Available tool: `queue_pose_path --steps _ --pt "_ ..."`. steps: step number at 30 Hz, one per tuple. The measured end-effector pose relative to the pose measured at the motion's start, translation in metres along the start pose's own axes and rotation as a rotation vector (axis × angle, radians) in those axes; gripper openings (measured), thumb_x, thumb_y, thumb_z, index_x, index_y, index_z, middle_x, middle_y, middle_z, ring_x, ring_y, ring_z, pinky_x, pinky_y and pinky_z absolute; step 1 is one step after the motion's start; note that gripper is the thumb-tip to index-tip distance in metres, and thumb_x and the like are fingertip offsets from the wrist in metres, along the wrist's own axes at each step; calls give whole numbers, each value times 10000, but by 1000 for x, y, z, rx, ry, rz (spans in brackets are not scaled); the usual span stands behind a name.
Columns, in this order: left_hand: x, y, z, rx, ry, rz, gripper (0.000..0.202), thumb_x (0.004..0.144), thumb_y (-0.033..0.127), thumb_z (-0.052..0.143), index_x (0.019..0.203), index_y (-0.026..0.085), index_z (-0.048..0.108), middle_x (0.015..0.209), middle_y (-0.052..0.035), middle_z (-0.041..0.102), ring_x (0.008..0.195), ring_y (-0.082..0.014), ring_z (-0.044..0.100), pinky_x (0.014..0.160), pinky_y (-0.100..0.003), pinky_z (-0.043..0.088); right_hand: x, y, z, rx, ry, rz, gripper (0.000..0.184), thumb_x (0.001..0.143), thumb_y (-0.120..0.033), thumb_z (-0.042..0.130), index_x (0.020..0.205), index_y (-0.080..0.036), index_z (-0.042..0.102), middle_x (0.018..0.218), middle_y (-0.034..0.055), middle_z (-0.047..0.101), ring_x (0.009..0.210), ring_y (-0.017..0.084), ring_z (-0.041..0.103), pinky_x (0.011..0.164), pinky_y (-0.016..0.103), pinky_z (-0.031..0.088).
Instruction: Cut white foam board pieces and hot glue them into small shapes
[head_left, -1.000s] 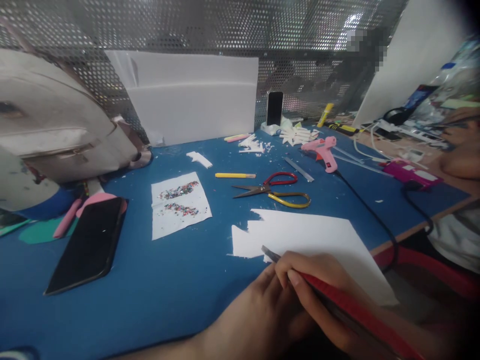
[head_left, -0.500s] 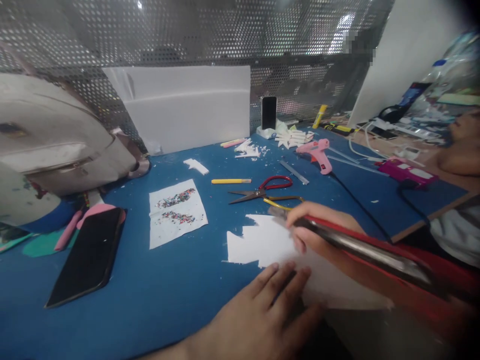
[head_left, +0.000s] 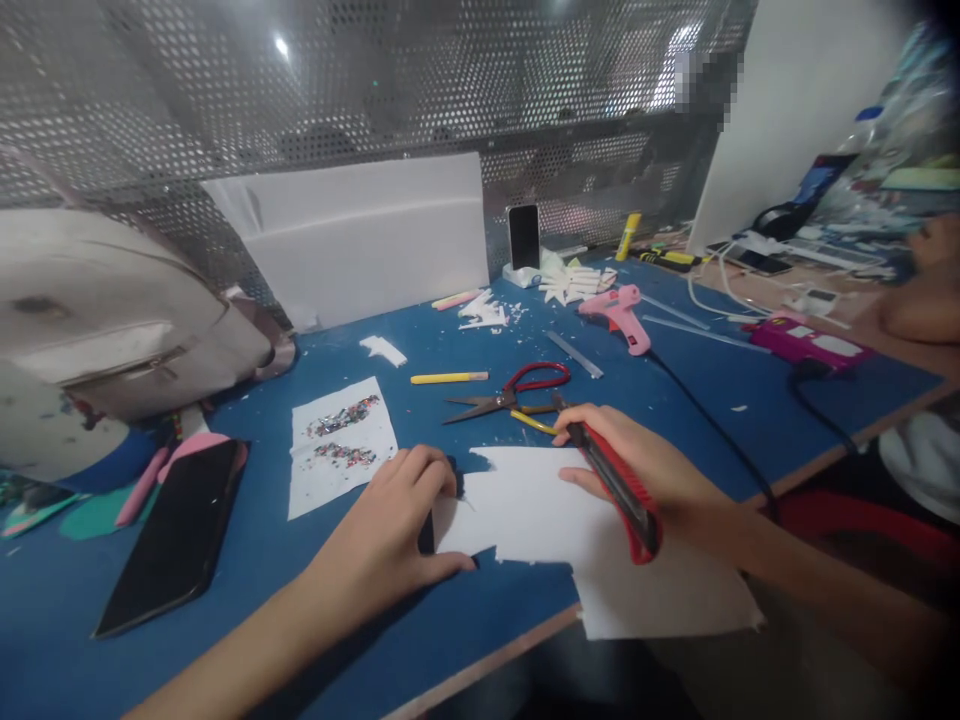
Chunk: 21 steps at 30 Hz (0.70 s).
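Observation:
A jagged-edged white sheet (head_left: 525,500) lies on the blue table, its near right part jutting past the front edge. My right hand (head_left: 637,470) is closed around a red box cutter (head_left: 619,490), tip towards the sheet's far edge, handle pointing back at me. Some right fingers rest on the sheet. My left hand (head_left: 409,510) lies at the sheet's left end, thumb spread from the bent fingers. A dark patch shows beside those fingers; I cannot make out what it is. Just beyond the sheet are scissors (head_left: 502,402) with red and yellow handles.
Colourful bits lie on a white paper (head_left: 300,495) at left, near a black phone (head_left: 172,540). A yellow pen-like stick (head_left: 450,378), white scraps (head_left: 484,312) and a pink glue gun (head_left: 626,320) are farther back. A bag (head_left: 112,300) stands left. Another person's arm (head_left: 922,300) is at right.
My left hand has moved left and away from me, to the sheet's left end. The box cutter has swung from pointing far right to pointing back at me. The view has shifted slightly.

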<state>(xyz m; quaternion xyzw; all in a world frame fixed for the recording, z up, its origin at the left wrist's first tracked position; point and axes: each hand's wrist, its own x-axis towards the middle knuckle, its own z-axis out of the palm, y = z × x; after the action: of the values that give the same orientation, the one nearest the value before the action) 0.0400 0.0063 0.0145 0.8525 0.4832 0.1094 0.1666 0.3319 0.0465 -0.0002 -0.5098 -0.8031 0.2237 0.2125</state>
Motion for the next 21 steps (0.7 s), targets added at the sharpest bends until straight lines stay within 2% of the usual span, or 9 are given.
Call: queue_pose_path --steps 2,6,10,13,16,19,21 --pt "1 2 -1 -57 -12 -44 440 711 358 783 986 209 473 1091 -73 545 985 -278 518 831 -417 448 1 0 -2 14 -23 10 362 819 -393 659 1129 -292 500 1041 33 591 821 198 594 718 299 435" --pt "2 7 -5 -306 -30 -188 421 727 293 747 1013 233 445 984 -18 563 855 -209 536 749 -334 437 4 -2 -11 130 -92 17 348 853 -469 622 1113 -291 476 749 -43 545 623 142 502 599 251 378" --pt "5 11 -7 -871 39 -290 516 717 305 768 1115 241 447 992 -11 588 796 -161 589 696 -274 456 9 -4 -17 202 -47 -59 317 864 -485 615 1075 -284 488 657 -71 456 567 112 418 557 223 338" --pt "8 13 -7 -1189 14 -420 584 697 282 807 1163 225 460 948 -16 658 764 -144 634 689 -249 474 14 -4 -19 226 5 -104 293 865 -474 621 1042 -273 503 651 -73 455 541 98 403 538 215 325" --pt "7 14 -6 -1328 3 -470 517 664 226 844 1059 192 512 862 -3 704 742 -117 663 732 -228 489 17 -5 -20 283 12 -119 288 864 -472 623 1028 -263 512 704 -54 501 557 102 430 533 219 332" --pt "5 12 -6 -1368 10 -445 502 661 198 851 1041 187 524 816 10 720 717 -107 677 713 -208 499 19 -6 -20 347 -9 -139 284 866 -469 621 1018 -252 519 821 -15 559 648 125 492 557 227 358" --pt "5 11 -7 -1361 0 -416 473 668 181 846 1027 181 538 821 7 730 718 -106 683 701 -201 504 19 -5 -19 355 -9 -135 283 861 -465 628 1013 -250 523 820 -11 554 656 131 493 553 228 358"
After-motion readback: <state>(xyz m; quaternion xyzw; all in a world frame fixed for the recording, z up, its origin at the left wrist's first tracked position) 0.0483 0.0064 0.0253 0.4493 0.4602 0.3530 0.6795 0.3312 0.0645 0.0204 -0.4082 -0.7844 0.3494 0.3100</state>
